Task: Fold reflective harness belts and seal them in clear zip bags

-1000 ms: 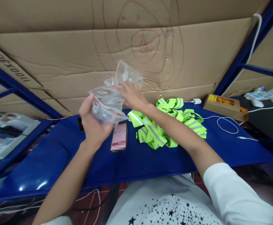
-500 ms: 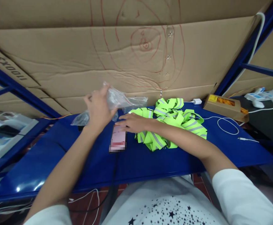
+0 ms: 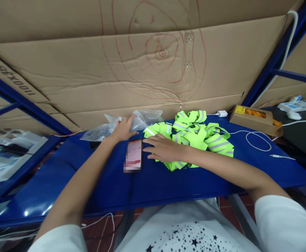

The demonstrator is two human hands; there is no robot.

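Note:
Clear plastic bags point(image 3: 147, 117) lie crumpled along the back of the blue table. My left hand point(image 3: 122, 130) lies on them, its thumb and fingers apart, and the far fingertips are partly lost against the plastic. A smartphone point(image 3: 134, 155) with a pinkish lit screen rests flat in front of that hand. My right hand point(image 3: 165, 148) has its fingers stretched and apart just right of the phone. It is over the left side of a heap of neon-yellow reflective straps point(image 3: 194, 131), and nothing shows in its grasp.
Cardboard sheeting point(image 3: 76, 66) with red drawn rings stands behind the blue table point(image 3: 168, 185). An open-windowed cardboard box point(image 3: 255, 119) with orange contents sits at the right, near a white cable point(image 3: 259, 148) and white plug point(image 3: 221, 113). A white power strip point(image 3: 19, 157) lies at the left.
My left hand has come down with the plastic bag it had lifted, and the bag now lies on the table. My right hand has drawn back to the right, off the phone's top edge.

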